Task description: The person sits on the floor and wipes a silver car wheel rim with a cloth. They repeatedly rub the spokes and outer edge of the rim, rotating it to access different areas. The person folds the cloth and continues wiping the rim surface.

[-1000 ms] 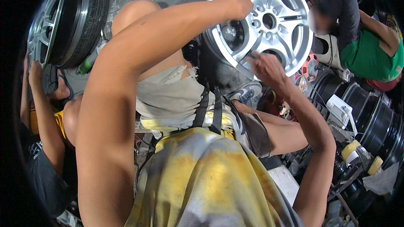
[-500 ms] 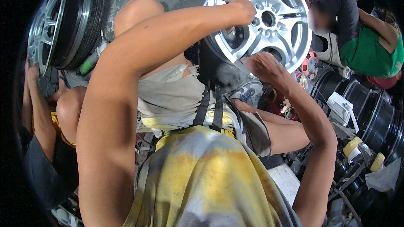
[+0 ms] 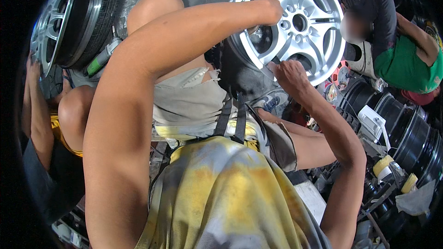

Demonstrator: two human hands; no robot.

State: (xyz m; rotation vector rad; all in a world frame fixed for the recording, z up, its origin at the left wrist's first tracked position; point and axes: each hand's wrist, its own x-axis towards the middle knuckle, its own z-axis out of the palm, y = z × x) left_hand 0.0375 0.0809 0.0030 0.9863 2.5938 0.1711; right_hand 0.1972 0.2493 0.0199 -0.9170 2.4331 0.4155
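A silver alloy wheel rim (image 3: 318,41) with several spokes leans tilted in front of my knees, its face toward me. My left hand (image 3: 266,10) is closed around a spoke on the rim's left side, its fingertips partly hidden behind the spoke. Lower down, my right hand (image 3: 290,73) is closed at the rim's bottom edge. A small, thin dark grey piece (image 3: 276,60) shows at its fingertips; its kind is unclear. Beneath the rim is a dark, dusty round support (image 3: 249,80), partly covered.
At left, another person's hands (image 3: 33,71) hold a second silver rim (image 3: 53,23) beside a tyre (image 3: 100,18). A green-and-grey power tool (image 3: 102,57) lies near it. A person in green (image 3: 408,60) sits at right, above several black wheels (image 3: 406,129) and a white box-like thing (image 3: 370,121).
My right hand has turned and its fingers have drawn in at the rim's lower edge, showing the dark piece. The left hand keeps its grip on the spoke. The whole view has shifted slightly.
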